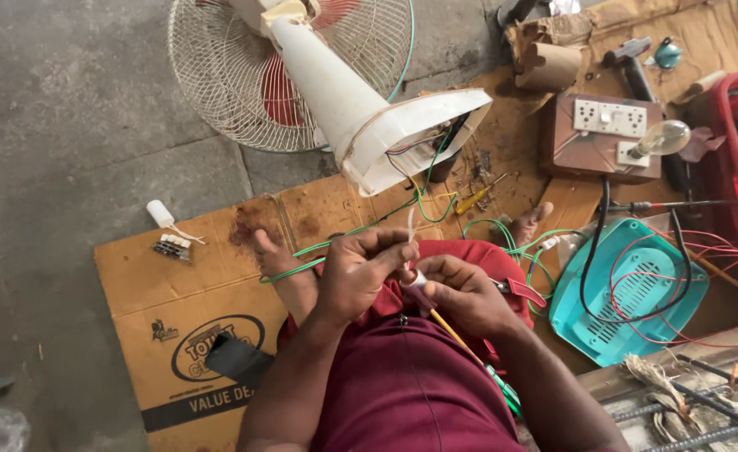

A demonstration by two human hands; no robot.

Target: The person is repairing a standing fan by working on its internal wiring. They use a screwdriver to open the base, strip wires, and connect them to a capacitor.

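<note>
A: From the head view, we have both hands over our lap. Our left hand pinches a small white part between thumb and fingertips, and thin wires rise from it toward the fan base.

B: And our right hand?

A: It is closed round a screwdriver, yellow shaft and green handle, with the tip set at the white part. So both grips are clenched, one on the part and one on the tool.

B: How do we judge the part will handle?

A: Light and hard, probably plastic, and small enough to twist out of the fingers if the tool pushes sideways. We would hold it by its sides, close to the tip, as the left hand does. The wires look soft and thin; a tug could pull them loose, so they are nothing to hold by.

B: What lies around us?

A: We sit on cardboard on the floor. The fan lies tipped, its cage away from us. Green wire runs from it across our legs. To the right lie a teal cover with red and black wires over it and a socket board with a bulb. To the left, well apart, lies a white capacitor.
</note>
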